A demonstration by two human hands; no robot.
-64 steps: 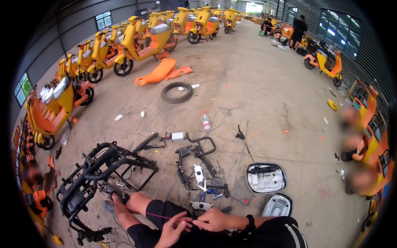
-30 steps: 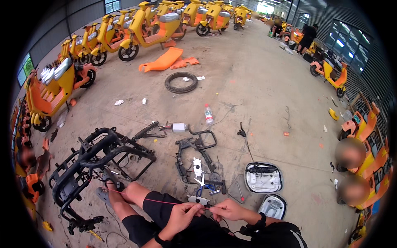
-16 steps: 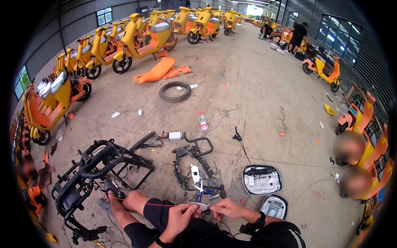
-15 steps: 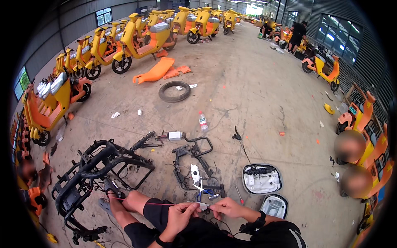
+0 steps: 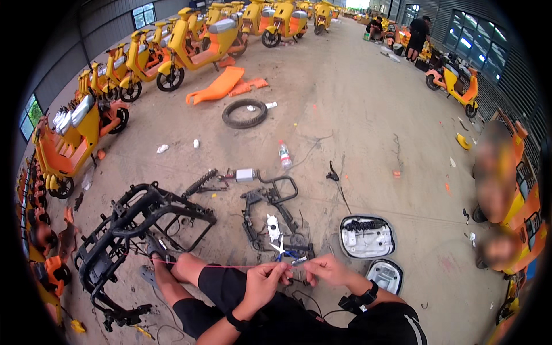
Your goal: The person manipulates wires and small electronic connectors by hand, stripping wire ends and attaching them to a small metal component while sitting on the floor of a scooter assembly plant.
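Note:
My left hand [image 5: 265, 283] is closed in a pinch on a thin red wire [image 5: 221, 266], which runs taut leftward to the black scooter frame [image 5: 123, 236]. Close beside it, my right hand [image 5: 326, 270] is also closed, fingertips together; what they grip is too small or hidden to make out. Just beyond the fingertips lies a small silvery cylinder-like piece [image 5: 299, 260]. Next to it on the floor is an open blue-handled cutting tool [image 5: 280, 249], by a white metal part [image 5: 272, 228].
A smaller black frame [image 5: 250, 215], two white-lined shells [image 5: 368, 238] [image 5: 384, 277], a bottle [image 5: 284, 155] and a tyre [image 5: 244, 114] lie on the concrete. Yellow scooters [image 5: 198, 43] line the left and back. Two people [image 5: 418, 37] are at the far right.
Both hands have moved slightly up and away from my body, the red wire with them. The small silvery-white piece between my fingers no longer shows. The view has shifted a little.

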